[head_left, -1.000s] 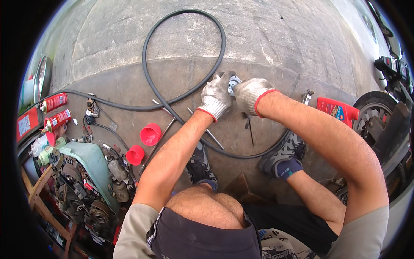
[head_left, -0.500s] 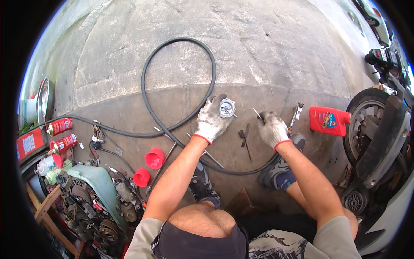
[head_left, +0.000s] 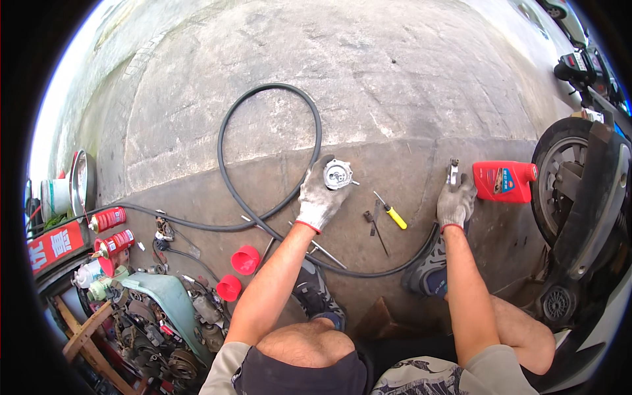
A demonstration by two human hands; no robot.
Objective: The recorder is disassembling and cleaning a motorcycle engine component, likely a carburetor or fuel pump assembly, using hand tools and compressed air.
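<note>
My left hand point(head_left: 321, 201), in a white work glove with a dark palm, grips a round silver metal housing point(head_left: 338, 174), whose open face with small fittings points up. Its exact kind I cannot make out. Off to the right, my gloved right hand point(head_left: 455, 203) is closed around a metal air blow gun point(head_left: 453, 172), whose top sticks out beyond the fingers. A black hose point(head_left: 395, 271) runs on the ground toward that hand. Between the hands lies a screwdriver point(head_left: 395, 218) with a yellow handle, beside a thin dark tool point(head_left: 376, 230).
A red oil jug point(head_left: 503, 182) stands right of my right hand, near a scooter wheel point(head_left: 563, 164). The hose loops on the concrete ahead. At left are red spray cans point(head_left: 110, 219), red cups point(head_left: 245, 260), and a pale green bin point(head_left: 161, 299) beside piled metal parts.
My right hand has let go of the screwdriver, which now lies on the ground, and has moved right onto the blow gun. My left hand still holds the metal housing.
</note>
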